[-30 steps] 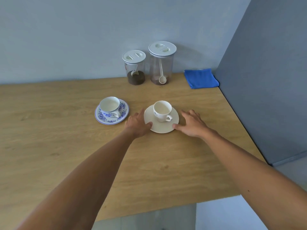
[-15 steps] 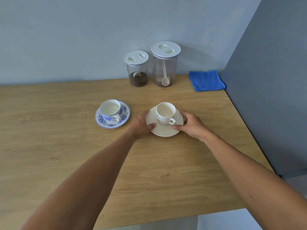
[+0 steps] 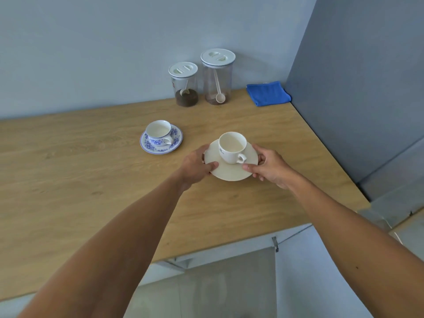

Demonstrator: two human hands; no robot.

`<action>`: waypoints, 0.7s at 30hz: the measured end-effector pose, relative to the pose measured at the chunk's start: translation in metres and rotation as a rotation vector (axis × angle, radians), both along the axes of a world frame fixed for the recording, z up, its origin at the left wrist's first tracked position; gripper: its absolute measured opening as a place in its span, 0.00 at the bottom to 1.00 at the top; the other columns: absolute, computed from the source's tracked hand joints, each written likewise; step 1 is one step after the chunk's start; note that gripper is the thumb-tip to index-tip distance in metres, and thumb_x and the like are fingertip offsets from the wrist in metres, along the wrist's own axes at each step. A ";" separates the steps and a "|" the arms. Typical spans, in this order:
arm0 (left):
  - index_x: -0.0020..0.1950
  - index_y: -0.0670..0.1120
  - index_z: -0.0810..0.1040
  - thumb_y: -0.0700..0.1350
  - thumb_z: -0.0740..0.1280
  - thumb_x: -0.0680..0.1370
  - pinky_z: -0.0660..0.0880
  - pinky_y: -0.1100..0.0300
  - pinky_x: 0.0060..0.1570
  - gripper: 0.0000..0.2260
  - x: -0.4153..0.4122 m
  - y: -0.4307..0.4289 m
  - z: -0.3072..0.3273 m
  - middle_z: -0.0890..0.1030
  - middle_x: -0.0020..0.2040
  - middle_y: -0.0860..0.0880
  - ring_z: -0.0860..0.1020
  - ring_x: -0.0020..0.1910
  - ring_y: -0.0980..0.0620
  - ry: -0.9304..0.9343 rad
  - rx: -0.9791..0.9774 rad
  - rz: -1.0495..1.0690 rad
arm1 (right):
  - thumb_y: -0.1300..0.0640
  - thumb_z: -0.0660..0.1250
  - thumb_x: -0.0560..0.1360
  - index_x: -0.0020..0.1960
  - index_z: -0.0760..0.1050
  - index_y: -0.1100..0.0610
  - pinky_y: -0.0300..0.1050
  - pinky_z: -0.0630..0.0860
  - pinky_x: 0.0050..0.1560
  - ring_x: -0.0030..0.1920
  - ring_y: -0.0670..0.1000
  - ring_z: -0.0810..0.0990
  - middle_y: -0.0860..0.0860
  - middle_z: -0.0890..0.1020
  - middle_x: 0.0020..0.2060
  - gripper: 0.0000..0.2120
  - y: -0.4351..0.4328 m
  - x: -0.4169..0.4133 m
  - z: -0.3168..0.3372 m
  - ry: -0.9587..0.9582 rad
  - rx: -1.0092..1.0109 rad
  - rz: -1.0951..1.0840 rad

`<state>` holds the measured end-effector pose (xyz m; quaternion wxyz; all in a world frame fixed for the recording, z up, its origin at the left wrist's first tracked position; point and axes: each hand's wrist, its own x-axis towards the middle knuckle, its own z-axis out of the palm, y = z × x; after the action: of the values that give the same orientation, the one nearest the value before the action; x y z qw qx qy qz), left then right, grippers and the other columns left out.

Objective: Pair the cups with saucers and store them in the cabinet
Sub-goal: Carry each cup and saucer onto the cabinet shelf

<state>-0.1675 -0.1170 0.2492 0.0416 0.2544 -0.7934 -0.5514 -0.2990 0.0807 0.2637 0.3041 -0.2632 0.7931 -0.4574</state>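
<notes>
Cream saucer (image 3: 229, 174) at frame centre, gripped from both sides, with the white cup (image 3: 231, 145) upright on it, handle toward the lower right. Left hand (image 3: 195, 165) clasps the left rim, thumb laid on top, fingers curled under the edge. Right hand (image 3: 269, 167) takes the right rim the same way, thumb on the upper face close to the cup's handle, fingers tucked round the far edge. Whether the saucer is clear of the counter (image 3: 91, 168), I can't tell. Up and left, well apart, the second cup (image 3: 158, 131) stands on the blue-patterned saucer (image 3: 177, 140), untouched. Along the back wall: a short jar (image 3: 184, 88), a tall jar (image 3: 218, 76) just beside it, and a folded blue cloth (image 3: 267, 92) further right.
</notes>
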 end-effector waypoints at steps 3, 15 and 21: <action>0.75 0.47 0.66 0.40 0.71 0.76 0.81 0.59 0.43 0.29 0.026 0.021 0.001 0.74 0.49 0.51 0.76 0.47 0.50 0.006 0.009 -0.012 | 0.61 0.75 0.73 0.64 0.71 0.38 0.44 0.74 0.32 0.34 0.49 0.78 0.53 0.81 0.43 0.27 0.024 0.030 0.002 -0.013 -0.027 -0.011; 0.75 0.45 0.66 0.39 0.71 0.76 0.82 0.55 0.47 0.29 0.147 0.136 0.000 0.75 0.49 0.47 0.77 0.49 0.48 0.010 0.028 -0.014 | 0.61 0.75 0.73 0.68 0.72 0.43 0.44 0.75 0.33 0.33 0.47 0.78 0.50 0.81 0.40 0.27 0.144 0.154 0.003 -0.018 -0.049 0.000; 0.76 0.46 0.64 0.39 0.71 0.77 0.80 0.61 0.44 0.29 0.210 0.189 -0.008 0.76 0.52 0.48 0.77 0.47 0.52 -0.016 0.080 -0.022 | 0.63 0.74 0.74 0.64 0.71 0.38 0.45 0.74 0.33 0.33 0.48 0.77 0.50 0.80 0.41 0.27 0.199 0.222 -0.001 -0.043 -0.053 -0.006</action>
<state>0.0428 0.0724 0.2409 0.0191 0.2512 -0.7739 -0.5811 -0.0768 0.2798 0.2626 0.3125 -0.2591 0.7749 -0.4845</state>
